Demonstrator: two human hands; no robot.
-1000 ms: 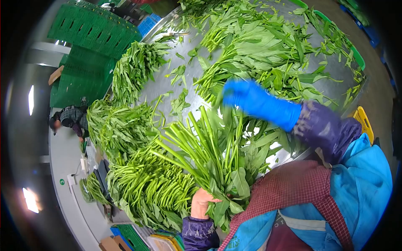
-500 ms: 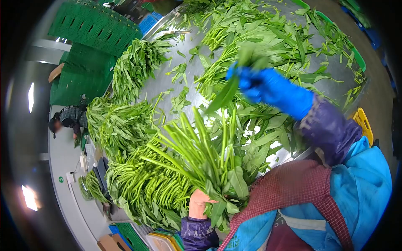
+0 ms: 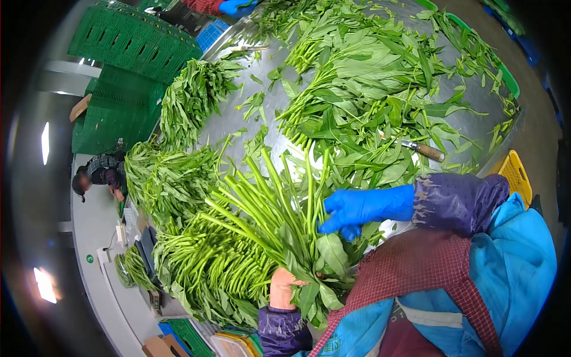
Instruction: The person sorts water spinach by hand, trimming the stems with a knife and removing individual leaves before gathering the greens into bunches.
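Observation:
My left hand [image 3: 286, 288], bare below a purple sleeve, is closed around a bunch of leafy green stems [image 3: 267, 202]. The cut ends fan upward to the left, and leaves hang about the wrist. Most of those fingers are hidden behind the leaves. My right hand [image 3: 360, 213], in a blue glove, is at the right side of the bunch, fingers curled in against the stems. What it pinches, if anything, is hidden. Beyond it, a knife [image 3: 429, 150] with a wooden handle lies among loose leaves. A large pile of greens [image 3: 363, 65] spreads past my right hand.
Bundled greens [image 3: 214, 256] line the left side of the metal table [image 3: 229, 122]. A second knife [image 3: 250, 47] lies at the far side. Green crates [image 3: 134, 41] are stacked beyond; a yellow crate [image 3: 516, 177] stands right. A co-worker's gloved hand [image 3: 238, 7] shows at top; another person [image 3: 100, 172] bends at left.
My right hand has come down from over the pile to the bunch, and the leaf it carried is out of it. The wooden-handled knife is now uncovered. A co-worker's gloved hand has appeared at top.

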